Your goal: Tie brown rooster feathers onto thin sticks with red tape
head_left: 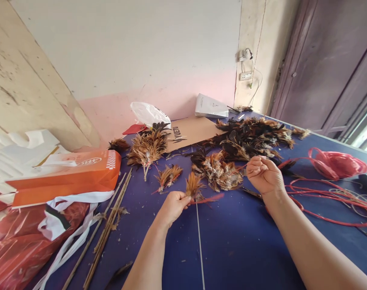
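Near the middle of the table, my left hand (175,207) pinches a small bunch of brown feathers (194,184) by its base. A short red strip (212,198) sticks out to the right from that base. My right hand (263,175) is raised and closed in a fist, with red plastic string (241,166) showing at its left side. The fingers hide how the string lies inside. Just beyond my hands sit a small tied feather bunch (169,177) and a loose heap of brown and white feathers (221,171).
A large feather bundle (149,147), cardboard (195,131), and a dark feather pile (253,135) lie farther back. At right are a red string ball (337,163) and loose red strands (328,197). Thin sticks (107,229) and an orange bag (71,181) occupy the left.
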{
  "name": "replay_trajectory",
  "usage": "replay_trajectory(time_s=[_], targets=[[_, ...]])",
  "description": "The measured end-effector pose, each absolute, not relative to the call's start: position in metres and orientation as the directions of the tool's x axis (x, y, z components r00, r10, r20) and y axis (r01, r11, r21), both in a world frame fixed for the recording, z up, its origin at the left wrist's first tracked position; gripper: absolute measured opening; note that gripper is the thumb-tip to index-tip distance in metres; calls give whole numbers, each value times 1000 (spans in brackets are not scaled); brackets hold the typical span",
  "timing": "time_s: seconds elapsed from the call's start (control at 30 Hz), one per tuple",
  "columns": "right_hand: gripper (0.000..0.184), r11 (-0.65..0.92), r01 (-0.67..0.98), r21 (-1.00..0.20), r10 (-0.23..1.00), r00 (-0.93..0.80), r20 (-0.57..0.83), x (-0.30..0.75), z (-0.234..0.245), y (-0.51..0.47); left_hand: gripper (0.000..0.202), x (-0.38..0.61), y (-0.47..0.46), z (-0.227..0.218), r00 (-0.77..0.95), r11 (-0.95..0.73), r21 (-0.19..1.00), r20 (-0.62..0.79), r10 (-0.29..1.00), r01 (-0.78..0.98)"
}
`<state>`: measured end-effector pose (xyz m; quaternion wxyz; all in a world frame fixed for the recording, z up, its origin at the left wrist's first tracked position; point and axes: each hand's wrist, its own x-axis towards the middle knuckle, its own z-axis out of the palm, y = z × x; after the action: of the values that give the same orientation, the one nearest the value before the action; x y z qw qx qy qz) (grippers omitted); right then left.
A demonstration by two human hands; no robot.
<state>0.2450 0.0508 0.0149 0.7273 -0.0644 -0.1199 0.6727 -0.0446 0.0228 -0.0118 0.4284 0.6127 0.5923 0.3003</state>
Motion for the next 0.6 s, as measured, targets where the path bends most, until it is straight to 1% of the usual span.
replay_trajectory(time_s=[0.1, 0.17, 0.23, 0.3, 0.37, 0.4, 0.47, 0.53, 0.6], targets=[[15, 179, -955, -236, 983, 165, 76, 254, 13, 53, 31, -58, 25, -11, 131, 35, 824, -131, 983, 565], [15, 201, -949, -241, 979, 190, 71, 254, 12, 53, 31, -65, 28, -11, 104, 4, 784, -87, 991, 621], [15, 148, -949, -278, 989, 134, 69, 249, 10, 54, 32, -69, 31, -11, 74, -47, 761, -1, 997, 647], [14, 53, -940, -337, 997, 31, 71, 238, 6, 54, 31, -69, 33, -11, 50, -108, 791, 98, 994, 603], [13, -22, -912, -410, 996, -57, 72, 222, 2, 53, 27, -65, 36, -12, 17, -151, 880, 161, 987, 451], [12, -62, -891, -449, 993, -102, 67, 214, 0, 52, 27, -63, 37, -14, -5, -153, 933, 164, 987, 325], [11, -130, -852, -507, 982, -180, 51, 199, -2, 48, 29, -58, 39, -19, -44, -102, 994, 103, 994, 33], [12, -174, -803, -570, 971, -236, 37, 188, -3, 43, 31, -52, 40, -23, -54, -6, 978, -6, 999, -207], [13, -191, -742, -643, 961, -274, 30, 181, -1, 38, 28, -46, 39, -25, -36, 64, 940, -81, 996, -336]])
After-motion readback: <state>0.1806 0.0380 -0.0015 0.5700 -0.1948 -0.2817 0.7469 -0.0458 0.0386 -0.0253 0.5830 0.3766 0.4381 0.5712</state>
